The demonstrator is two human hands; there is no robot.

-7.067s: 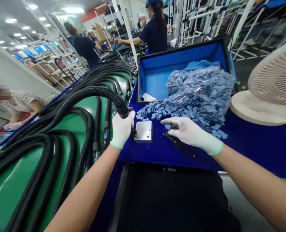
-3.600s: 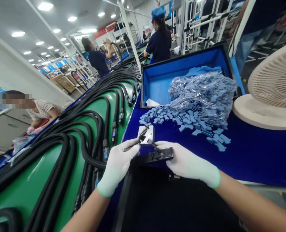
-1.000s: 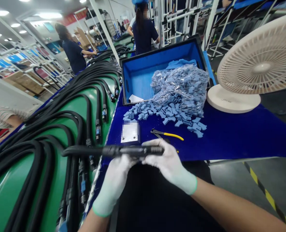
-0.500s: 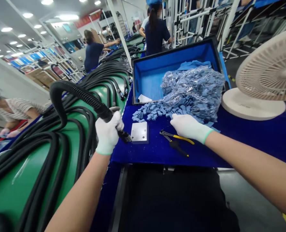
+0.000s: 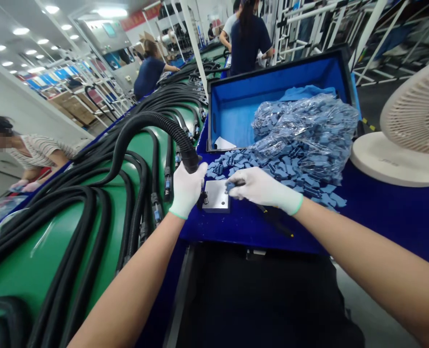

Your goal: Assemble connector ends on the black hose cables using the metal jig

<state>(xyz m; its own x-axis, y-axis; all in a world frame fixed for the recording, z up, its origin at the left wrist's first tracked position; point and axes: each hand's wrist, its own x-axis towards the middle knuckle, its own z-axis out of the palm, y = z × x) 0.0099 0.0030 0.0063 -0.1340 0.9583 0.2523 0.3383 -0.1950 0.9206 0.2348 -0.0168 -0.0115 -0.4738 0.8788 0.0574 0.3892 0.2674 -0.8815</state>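
Head view: left hand (image 5: 188, 190) grips hose (image 5: 171, 129); fan-base lettering (image 5: 390, 161) blurred.

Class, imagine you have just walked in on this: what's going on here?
A person's left hand grips a black hose near its end, at the left side of a metal block. The right hand holds a small blue piece at the block's right side. Behind, similar pieces lie loose before a bin. More hoses lie to the left.
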